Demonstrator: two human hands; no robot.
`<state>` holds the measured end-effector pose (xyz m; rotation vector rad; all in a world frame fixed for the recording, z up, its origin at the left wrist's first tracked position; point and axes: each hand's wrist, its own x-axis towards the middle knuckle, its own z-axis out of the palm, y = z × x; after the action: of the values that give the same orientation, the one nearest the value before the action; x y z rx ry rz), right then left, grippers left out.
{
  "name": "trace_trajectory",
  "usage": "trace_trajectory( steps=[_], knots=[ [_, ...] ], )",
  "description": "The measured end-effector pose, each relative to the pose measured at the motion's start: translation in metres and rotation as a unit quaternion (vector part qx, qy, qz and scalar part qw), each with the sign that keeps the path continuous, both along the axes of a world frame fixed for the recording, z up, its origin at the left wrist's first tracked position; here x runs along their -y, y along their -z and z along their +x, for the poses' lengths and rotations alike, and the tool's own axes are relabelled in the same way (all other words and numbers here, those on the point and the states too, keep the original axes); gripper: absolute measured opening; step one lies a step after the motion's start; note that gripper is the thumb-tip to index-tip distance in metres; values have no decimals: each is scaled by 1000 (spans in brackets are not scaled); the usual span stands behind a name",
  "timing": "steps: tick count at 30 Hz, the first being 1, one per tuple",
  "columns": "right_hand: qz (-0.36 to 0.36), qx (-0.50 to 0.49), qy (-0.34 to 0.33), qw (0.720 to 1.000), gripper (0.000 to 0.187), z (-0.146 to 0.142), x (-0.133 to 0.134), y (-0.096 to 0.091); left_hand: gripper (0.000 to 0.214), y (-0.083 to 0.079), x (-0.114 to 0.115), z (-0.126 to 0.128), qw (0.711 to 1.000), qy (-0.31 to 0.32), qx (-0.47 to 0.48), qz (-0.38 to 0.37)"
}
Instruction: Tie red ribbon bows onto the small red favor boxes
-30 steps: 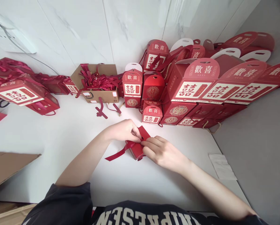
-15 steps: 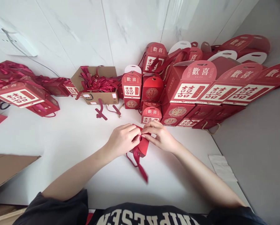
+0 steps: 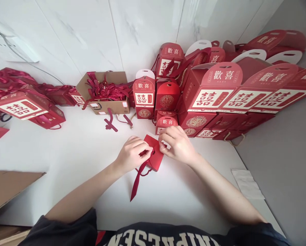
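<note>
A small red gift box (image 3: 156, 158) lies on the white table (image 3: 73, 153) between my hands. My left hand (image 3: 131, 155) is closed, pinching the dark red ribbon (image 3: 139, 177) at the box's left top edge. The ribbon's loose end trails down toward me. My right hand (image 3: 177, 143) is closed in a pinch on the box's top flap, just right of the left hand's fingertips.
Stacks of red gift boxes (image 3: 219, 95) fill the back right along the marble wall. A cardboard box of red ribbons (image 3: 105, 92) sits at the back middle. More red boxes (image 3: 25, 106) lie at left. Brown cardboard (image 3: 6, 188) juts in at the near left; white paper (image 3: 247, 184) lies right.
Both hands moved from lower on the table up to the box's top. The box turned more upright, and the ribbon tail swung from the left to hang down toward me.
</note>
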<state>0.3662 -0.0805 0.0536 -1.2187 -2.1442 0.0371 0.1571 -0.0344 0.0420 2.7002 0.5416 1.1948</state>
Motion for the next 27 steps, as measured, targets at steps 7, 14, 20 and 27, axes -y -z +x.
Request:
trace_trajectory(
  steps=[7,14,20,27],
  knots=[
    [-70,-13,-66,995,9,-1,1,0,14,-4,0,0,996,-9,-25,80],
    [-45,12,-45,998,9,-6,5,-3,13,-5,0,-1,991,-12,-54,119],
    [-100,-75,-63,990,12,-3,2,2,13,-7,1,0,989,-23,-64,131],
    [-111,-81,-59,989,18,-2,3,2,13,-7,2,1,991,-29,-56,120]
  ],
)
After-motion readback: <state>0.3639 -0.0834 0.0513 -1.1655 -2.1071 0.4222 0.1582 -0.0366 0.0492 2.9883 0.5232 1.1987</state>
